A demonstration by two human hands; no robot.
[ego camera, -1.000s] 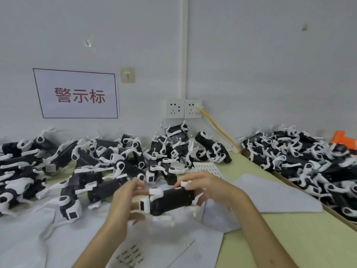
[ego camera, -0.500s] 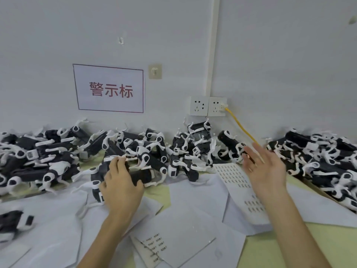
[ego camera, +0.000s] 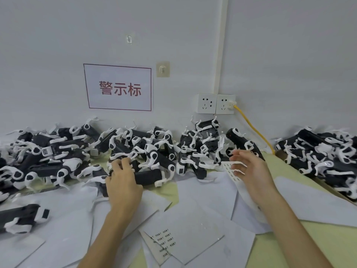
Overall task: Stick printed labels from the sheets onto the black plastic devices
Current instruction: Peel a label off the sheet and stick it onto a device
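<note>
A long heap of black plastic devices with white clips (ego camera: 135,146) lies along the wall. At the heap's front edge my left hand (ego camera: 123,182) lies over one black device (ego camera: 149,176), fingers curled over its far side. My right hand (ego camera: 249,171) hovers with fingers spread and holds nothing, just above a label sheet (ego camera: 230,171) with rows of printed labels. Near the bottom centre, a second label sheet (ego camera: 162,243) is partly covered by blank white backing paper (ego camera: 185,225).
Another heap of devices (ego camera: 324,153) fills a low box at the right. One single device (ego camera: 21,217) lies at the near left on paper. Loose white sheets cover the yellow-green table (ego camera: 318,244). Wall sockets (ego camera: 216,103) with a yellow cable (ego camera: 253,126) are behind the heaps.
One second ago both hands held the device. My left hand then set it down at the heap's edge and stays on it. My right hand let go and moved over the label sheet.
</note>
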